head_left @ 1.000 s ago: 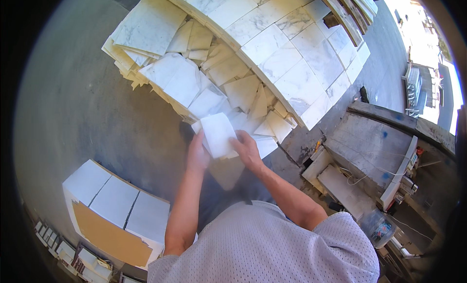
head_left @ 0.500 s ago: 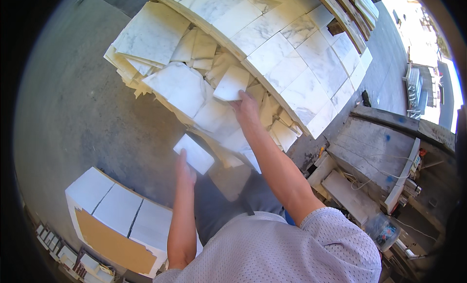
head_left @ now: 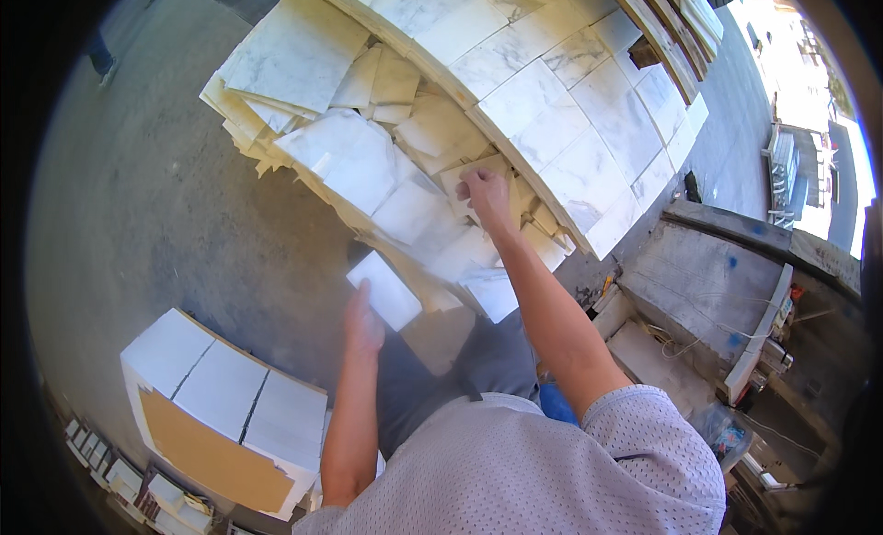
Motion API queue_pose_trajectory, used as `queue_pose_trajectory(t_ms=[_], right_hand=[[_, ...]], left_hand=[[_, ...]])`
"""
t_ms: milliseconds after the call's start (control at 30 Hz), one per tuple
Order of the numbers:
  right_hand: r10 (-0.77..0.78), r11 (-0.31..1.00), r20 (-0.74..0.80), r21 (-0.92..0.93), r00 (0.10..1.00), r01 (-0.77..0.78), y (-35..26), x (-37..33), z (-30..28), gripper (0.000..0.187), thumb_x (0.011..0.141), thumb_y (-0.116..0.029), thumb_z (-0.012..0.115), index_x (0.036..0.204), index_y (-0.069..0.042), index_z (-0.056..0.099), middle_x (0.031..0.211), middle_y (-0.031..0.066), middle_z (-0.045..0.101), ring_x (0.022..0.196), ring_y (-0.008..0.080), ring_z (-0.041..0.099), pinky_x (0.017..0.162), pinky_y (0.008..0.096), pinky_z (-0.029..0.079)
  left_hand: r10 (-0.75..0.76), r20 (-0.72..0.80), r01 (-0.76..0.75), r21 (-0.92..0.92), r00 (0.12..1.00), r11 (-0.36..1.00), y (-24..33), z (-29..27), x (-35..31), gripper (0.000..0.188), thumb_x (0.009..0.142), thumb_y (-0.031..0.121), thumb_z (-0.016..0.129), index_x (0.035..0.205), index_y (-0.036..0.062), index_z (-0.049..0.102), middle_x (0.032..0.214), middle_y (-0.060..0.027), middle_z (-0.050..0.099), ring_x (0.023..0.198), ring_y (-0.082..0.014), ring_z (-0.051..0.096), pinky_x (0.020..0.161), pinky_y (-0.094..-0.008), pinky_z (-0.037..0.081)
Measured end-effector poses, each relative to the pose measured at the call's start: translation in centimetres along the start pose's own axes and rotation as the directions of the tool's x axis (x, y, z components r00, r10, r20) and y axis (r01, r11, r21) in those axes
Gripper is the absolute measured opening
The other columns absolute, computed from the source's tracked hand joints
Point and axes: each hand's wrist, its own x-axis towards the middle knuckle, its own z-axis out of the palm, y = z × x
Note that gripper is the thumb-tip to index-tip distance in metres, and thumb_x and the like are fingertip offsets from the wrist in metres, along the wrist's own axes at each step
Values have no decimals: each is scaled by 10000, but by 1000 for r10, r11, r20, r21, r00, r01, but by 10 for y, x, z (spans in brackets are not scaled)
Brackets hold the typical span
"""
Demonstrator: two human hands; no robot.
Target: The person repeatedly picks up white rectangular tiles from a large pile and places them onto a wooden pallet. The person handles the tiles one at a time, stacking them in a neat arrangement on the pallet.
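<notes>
My left hand (head_left: 364,323) grips a small white rectangular tile (head_left: 386,291), thumb on its upper face, in front of my legs. My right hand (head_left: 485,196) is over the heap of marble pieces (head_left: 345,162), with its fingers curled in and nothing seen in them. Beneath and beside that hand lies a pale piece of tile (head_left: 451,180), partly covered by it. Broken slabs and offcuts overlap in the heap, with white, grey-veined faces and yellowish edges.
Beyond a wooden strip (head_left: 441,75) lie rows of veined marble tiles (head_left: 561,139). A stack of white tiles (head_left: 216,379) with a brown side stands at lower left. A grey work bench (head_left: 699,287) with cables is on the right. At far left a person's leg (head_left: 101,52) shows.
My right hand has let go of the small white tile over the heap and moved slightly right. My left hand, still holding its tile, has shifted a little right. A leg has appeared at far left.
</notes>
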Motion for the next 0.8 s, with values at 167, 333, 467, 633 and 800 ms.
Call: queue_pose_trajectory(t_ms=[167,333,467,633,800], right_hand=[[115,992,446,-1,887,-128,30,-111,-20,457,904,-353,616,1159,26,641,1018,110,687,919,182,636,784,319,501],[96,977,401,140,911,-164,51,-146,-35,401,920,-317,624,1134,21,649,902,74,663,791,153,616,725,301,492],[157,908,184,360,970,-216,72,-130,-47,364,924,-235,616,1123,70,637,919,76,659,815,152,604,743,301,485],[113,868,-64,493,992,-67,82,-79,-43,342,931,-199,606,1123,82,633,943,99,670,825,163,617,743,305,497],[122,845,-154,534,980,-21,71,-35,-22,332,927,-179,620,1139,78,610,921,95,657,746,163,615,676,290,516]], left_hand=[[-74,57,67,121,996,990,-14,46,8,365,1019,243,558,1279,-14,556,1257,-97,633,1149,-214,607,1023,-383,464],[-155,93,74,577,983,813,-23,93,24,446,1011,327,538,1187,-75,621,1136,-110,667,1058,-188,612,939,-352,458],[232,279,-271,960,932,-68,-6,138,75,454,935,381,581,1183,1,593,1113,-245,640,1054,-399,614,915,-463,478],[386,691,-393,688,611,-610,14,208,163,762,813,343,736,1436,41,417,1497,-198,373,1390,-383,332,1138,-489,290],[298,636,-252,628,712,-736,16,230,188,802,803,380,742,1458,68,400,1531,-182,330,1437,-351,269,1131,-555,251]])
